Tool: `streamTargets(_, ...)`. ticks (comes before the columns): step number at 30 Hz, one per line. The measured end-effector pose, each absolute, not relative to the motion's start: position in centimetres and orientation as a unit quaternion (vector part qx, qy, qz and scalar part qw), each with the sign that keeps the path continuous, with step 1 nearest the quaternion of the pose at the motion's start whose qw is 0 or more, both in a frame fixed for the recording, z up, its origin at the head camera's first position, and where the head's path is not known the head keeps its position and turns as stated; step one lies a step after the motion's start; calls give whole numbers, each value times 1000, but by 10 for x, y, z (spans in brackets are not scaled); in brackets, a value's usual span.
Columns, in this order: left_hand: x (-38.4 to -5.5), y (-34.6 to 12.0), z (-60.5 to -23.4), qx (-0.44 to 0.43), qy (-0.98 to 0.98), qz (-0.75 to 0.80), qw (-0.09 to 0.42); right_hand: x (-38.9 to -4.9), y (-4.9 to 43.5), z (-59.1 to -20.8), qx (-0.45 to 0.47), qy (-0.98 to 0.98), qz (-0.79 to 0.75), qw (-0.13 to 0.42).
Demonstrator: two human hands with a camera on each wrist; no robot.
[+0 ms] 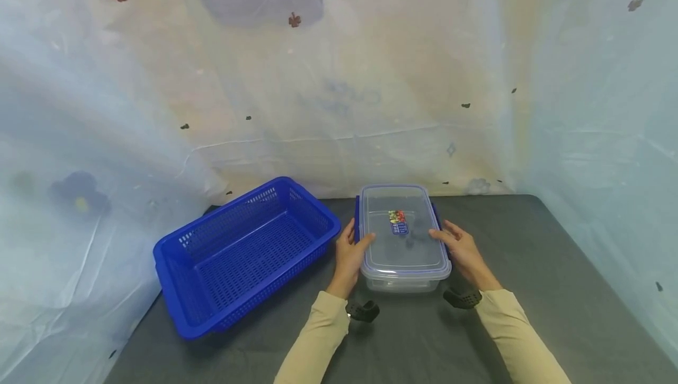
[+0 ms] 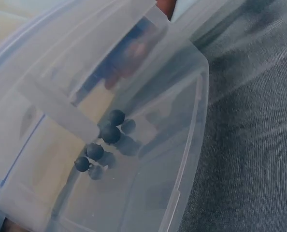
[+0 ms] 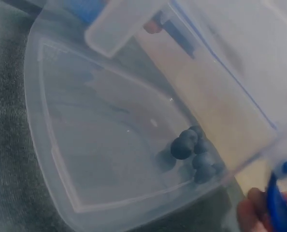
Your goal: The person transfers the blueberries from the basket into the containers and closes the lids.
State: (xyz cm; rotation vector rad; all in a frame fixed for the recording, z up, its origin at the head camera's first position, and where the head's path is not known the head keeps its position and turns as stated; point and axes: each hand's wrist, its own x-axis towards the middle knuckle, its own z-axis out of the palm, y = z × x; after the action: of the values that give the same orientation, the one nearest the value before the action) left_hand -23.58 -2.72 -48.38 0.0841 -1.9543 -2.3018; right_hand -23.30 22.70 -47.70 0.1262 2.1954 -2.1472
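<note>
A clear plastic food container [image 1: 408, 257] with a see-through lid has a blue latch on each long side and a fruit sticker [image 1: 398, 222] on top. My left hand [image 1: 348, 260] grips its left side, thumb on the lid's edge and fingers down by the left latch [image 1: 357, 222]. On the opposite side my right hand [image 1: 468, 256] holds it likewise, thumb on the lid. Several small dark round berries, like blueberries [image 2: 110, 135], lie bunched inside the container. In the right wrist view, fingertips [image 3: 249, 212] show beside a blue latch [image 3: 279, 210].
A blue perforated plastic basket [image 1: 249, 248] stands at an angle to the left of the container. Both rest on a dark grey cloth-covered table [image 1: 535, 290]. Pale patterned sheets [image 1: 371, 95] hang behind the table and at both sides.
</note>
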Motion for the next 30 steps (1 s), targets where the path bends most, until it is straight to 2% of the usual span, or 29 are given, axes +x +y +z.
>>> streamTargets(7, -235, -31, -482, 23, -667, -742, 64, -234, 222, -472, 26, 746, -664, -38)
streamTargets(16, -236, -37, -474, 5, -711, -698, 88, -234, 216, -463, -13, 807, -586, -68)
streamTargets(24, -233, -39, -462, -11, -778, -625, 66, -232, 216, -454, -41, 835, -546, -64)
streamTargets(28, -220, -44, -436, -65, -778, -621, 66, -227, 223, -441, -78, 853, -503, -116)
streamTargets(30, -214, -51, -416, -109, -786, -602, 90, -225, 230, -430, -107, 865, -464, -157)
